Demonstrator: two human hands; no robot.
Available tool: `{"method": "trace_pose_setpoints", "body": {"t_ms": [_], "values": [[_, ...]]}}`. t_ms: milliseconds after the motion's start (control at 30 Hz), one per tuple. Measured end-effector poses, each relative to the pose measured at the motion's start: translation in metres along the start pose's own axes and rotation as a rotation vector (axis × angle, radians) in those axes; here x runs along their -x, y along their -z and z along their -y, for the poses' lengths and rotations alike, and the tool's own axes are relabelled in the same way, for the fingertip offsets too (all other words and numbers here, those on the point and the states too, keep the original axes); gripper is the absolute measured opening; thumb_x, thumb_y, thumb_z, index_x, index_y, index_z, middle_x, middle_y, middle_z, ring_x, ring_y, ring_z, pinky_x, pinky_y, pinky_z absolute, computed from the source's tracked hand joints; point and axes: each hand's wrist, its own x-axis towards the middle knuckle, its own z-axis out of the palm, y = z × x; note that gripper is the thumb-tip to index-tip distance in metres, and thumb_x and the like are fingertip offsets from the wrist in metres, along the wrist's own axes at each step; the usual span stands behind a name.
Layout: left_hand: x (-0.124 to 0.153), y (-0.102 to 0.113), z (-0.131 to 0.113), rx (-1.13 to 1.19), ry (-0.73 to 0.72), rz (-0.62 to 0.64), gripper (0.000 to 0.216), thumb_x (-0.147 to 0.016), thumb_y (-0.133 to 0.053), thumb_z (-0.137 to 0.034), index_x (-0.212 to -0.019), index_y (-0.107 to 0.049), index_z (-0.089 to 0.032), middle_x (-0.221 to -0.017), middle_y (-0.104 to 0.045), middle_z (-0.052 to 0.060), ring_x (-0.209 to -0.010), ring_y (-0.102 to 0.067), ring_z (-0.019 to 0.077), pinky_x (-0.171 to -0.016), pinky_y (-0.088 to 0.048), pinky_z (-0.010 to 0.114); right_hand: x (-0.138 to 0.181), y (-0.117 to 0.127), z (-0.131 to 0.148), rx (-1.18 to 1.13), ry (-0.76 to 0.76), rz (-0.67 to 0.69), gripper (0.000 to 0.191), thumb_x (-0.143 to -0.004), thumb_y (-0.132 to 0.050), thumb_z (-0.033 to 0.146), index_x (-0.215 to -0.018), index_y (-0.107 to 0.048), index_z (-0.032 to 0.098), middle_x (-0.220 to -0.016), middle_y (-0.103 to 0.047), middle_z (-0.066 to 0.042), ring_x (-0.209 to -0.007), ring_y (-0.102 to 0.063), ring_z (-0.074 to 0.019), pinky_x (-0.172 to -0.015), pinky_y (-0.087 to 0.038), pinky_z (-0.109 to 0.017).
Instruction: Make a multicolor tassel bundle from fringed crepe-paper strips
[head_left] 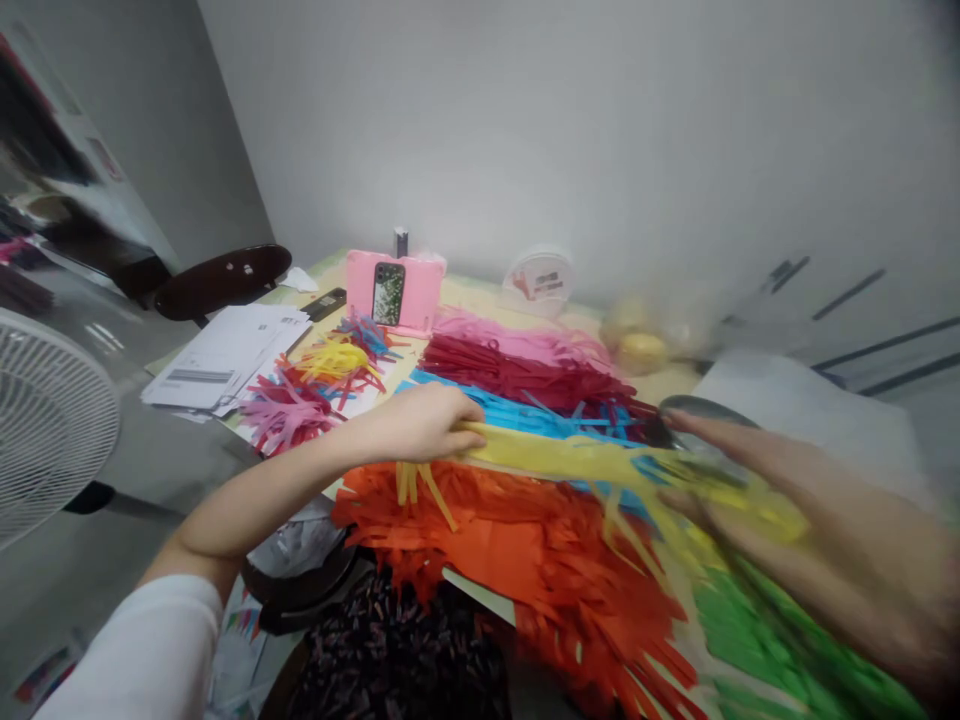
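The yellow fringed strip (551,455) is drawn across the surface (480,293) between the two hands. Thin paper of this kind could tear or crease if the hands pull unevenly; the loose yellow tails, dangling over the orange fringed paper (495,530), could tangle with its fringe if the strip is dragged sideways. The orange piece, overhanging the near edge, could slide off if a forearm catches it. The left hand (431,425) is closed, thumb and fingers pinching the strip towards its left end, some fringe hanging below the grip. The right hand (772,465), blurred, lies about the strip's right-hand part, with fingers and thumb apart; whether it grips cannot be told. The strip thus runs from hand to hand, above the orange paper and partly over the blue fringed paper (517,410), with the green paper (757,620) beneath the right forearm.
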Motion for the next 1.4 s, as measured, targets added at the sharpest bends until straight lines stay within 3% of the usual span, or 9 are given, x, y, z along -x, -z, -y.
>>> {"method": "trace_pose_setpoints", "body": {"t_ms": [133, 300, 567, 700, 800, 1033, 1200, 1333, 1400], "values": [[0.002, -0.01, -0.015, -0.028, -0.024, 0.033, 0.025, -0.082, -0.061, -0.014, -0.058, -0.052, -0.018, -0.053, -0.045, -0.004, -0.048, -0.037, 0.0112, -0.05, -0.024, 0.027, -0.009, -0.021, 0.046, -0.229, 0.063, 0.08, 0.046, -0.086, -0.061, 0.053, -0.124, -0.064, 0.027, -0.119, -0.071, -0.009, -0.104, -0.068, -0.0267, -0.088, -0.054, -0.039], [0.011, -0.011, -0.014, 0.149, -0.053, 0.091, 0.021, -0.085, -0.06, -0.018, -0.063, -0.059, -0.017, -0.056, -0.051, -0.003, -0.052, -0.045, 0.0111, -0.051, -0.028, 0.024, -0.017, -0.05, 0.046, -0.453, -0.142, 0.427, 0.036, -0.085, -0.061, 0.052, -0.065, -0.067, 0.022, -0.061, -0.066, 0.001, -0.055, -0.061, -0.0161, -0.051, -0.047, -0.025], [0.015, -0.032, 0.006, 0.732, 0.232, -0.045, 0.018, -0.083, -0.063, -0.03, -0.086, -0.071, -0.014, -0.064, -0.064, 0.0, -0.054, -0.061, 0.0124, -0.055, -0.041, 0.021, 0.015, -0.052, 0.042, -0.789, -0.53, 0.251, 0.028, -0.08, -0.069, 0.049, -0.079, -0.071, 0.021, -0.053, -0.061, 0.001, -0.043, -0.054, -0.014, -0.044, -0.045, -0.025], [0.017, -0.04, 0.009, 0.966, 0.204, -0.082, 0.022, -0.082, -0.061, -0.023, -0.098, -0.074, -0.015, -0.063, -0.065, 0.0, -0.055, -0.062, 0.012, -0.062, -0.048, 0.023, 0.027, -0.055, 0.057, -0.889, -0.684, 0.07, 0.019, -0.079, -0.07, 0.039, -0.091, -0.076, 0.026, -0.061, -0.065, 0.0, -0.051, -0.058, -0.0166, -0.05, -0.049, -0.027], [0.018, -0.043, 0.009, 1.043, 0.138, -0.117, 0.017, -0.08, -0.064, -0.022, -0.089, -0.075, -0.014, -0.063, -0.066, 0.002, -0.061, -0.064, 0.0137, -0.068, -0.05, 0.025, 0.034, -0.061, 0.058, -1.006, -0.713, -0.054, 0.008, -0.077, -0.072, 0.032, -0.082, -0.077, 0.027, -0.062, -0.065, 0.0, -0.048, -0.056, -0.0139, -0.047, -0.046, -0.025], [0.02, -0.047, 0.013, 0.975, 0.012, -0.169, 0.018, -0.083, -0.062, -0.024, -0.073, -0.073, -0.013, -0.067, -0.067, 0.006, -0.07, -0.063, 0.0151, -0.073, -0.05, 0.027, 0.038, -0.071, 0.052, -1.147, -0.541, -0.111, 0.009, -0.076, -0.07, 0.02, -0.07, -0.072, 0.026, -0.062, -0.057, 0.002, -0.054, -0.054, -0.0107, -0.049, -0.042, -0.021], [0.021, -0.044, 0.009, 0.767, -0.019, -0.172, 0.018, -0.081, -0.064, -0.028, -0.073, -0.07, -0.013, -0.073, -0.066, 0.005, -0.081, -0.063, 0.0175, -0.075, -0.047, 0.027, 0.033, -0.067, 0.056, -1.094, -0.614, -0.063, 0.009, -0.078, -0.067, 0.028, -0.07, -0.071, 0.024, -0.065, -0.058, 0.001, -0.053, -0.053, -0.0112, -0.047, -0.041, -0.022], [0.02, -0.046, 0.002, 0.581, 0.098, -0.243, 0.031, -0.08, -0.069, -0.035, -0.062, -0.055, -0.015, -0.072, -0.062, 0.002, -0.078, -0.061, 0.0154, -0.07, -0.043, 0.024, 0.033, -0.065, 0.056, -0.825, -0.54, -0.07, 0.022, -0.082, -0.065, 0.038, -0.066, -0.067, 0.023, -0.065, -0.06, 0.0, -0.06, -0.058, -0.0149, -0.056, -0.046, -0.024], [0.02, -0.048, 0.0, 0.486, 0.105, -0.265, 0.028, -0.083, -0.068, -0.035, -0.067, -0.055, -0.016, -0.076, -0.062, 0.001, -0.079, -0.06, 0.015, -0.071, -0.044, 0.024, 0.034, -0.065, 0.055, -0.656, -0.542, -0.09, 0.015, -0.079, -0.07, 0.039, -0.08, -0.068, 0.024, -0.072, -0.065, 0.0, -0.064, -0.061, -0.0159, -0.059, -0.048, -0.025]]}}
